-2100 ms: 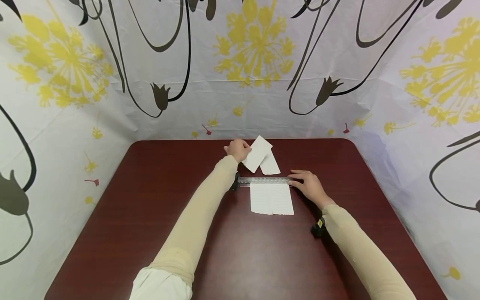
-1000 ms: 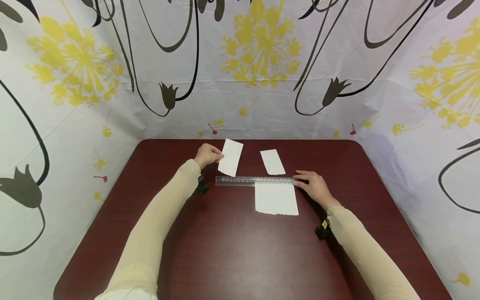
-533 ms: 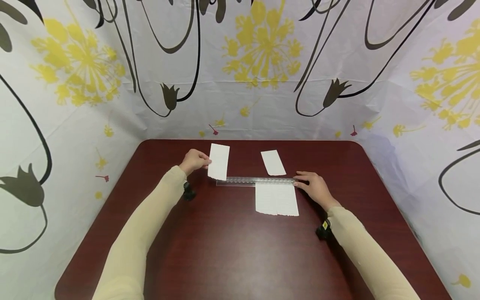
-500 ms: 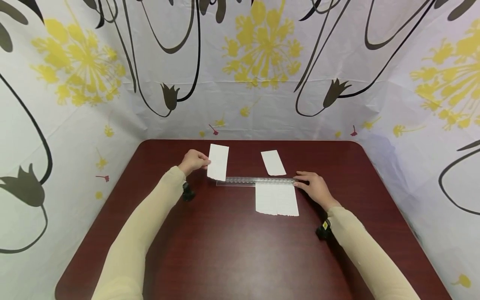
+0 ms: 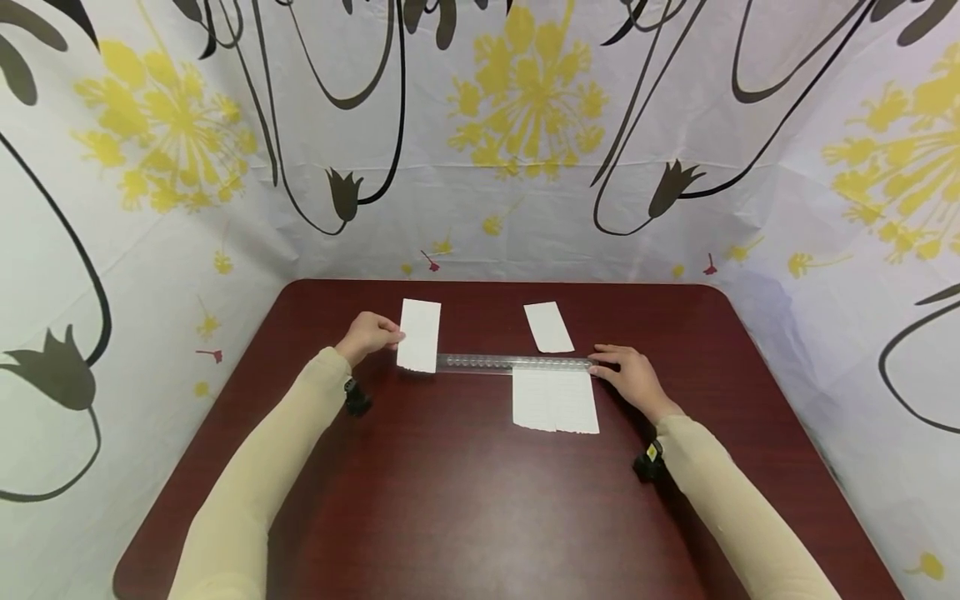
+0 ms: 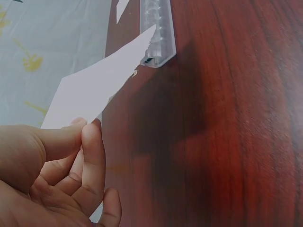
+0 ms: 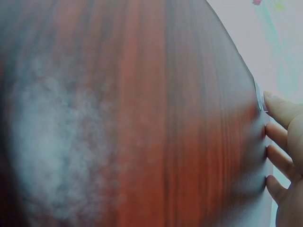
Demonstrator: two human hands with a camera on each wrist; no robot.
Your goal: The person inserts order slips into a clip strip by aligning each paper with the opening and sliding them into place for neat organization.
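Observation:
My left hand [image 5: 370, 335] pinches a white paper strip [image 5: 419, 335] by its left edge between thumb and finger. The strip's ragged lower edge overlaps the left end of a clear ruler [image 5: 480, 362] in the head view. From the left wrist, the strip [image 6: 94, 85] hangs tilted over the table, its torn edge toward the ruler [image 6: 158, 28]. My right hand [image 5: 633, 379] rests at the ruler's right end, thumb touching it and fingers spread loosely on the table. Under the ruler's lower edge lie two white paper pieces [image 5: 555, 402] side by side, their near edges torn.
Another white paper strip [image 5: 549, 327] lies behind the ruler, slightly slanted. The dark red wooden table [image 5: 450, 500] ends at a rounded back edge. White cloth [image 5: 480, 192] with plant prints stands behind it and along both sides.
My left hand has drawn the strip off the other strip, away to the left, then nearer and more upright. The ruler's left part came into view. My right hand has stayed at the ruler.

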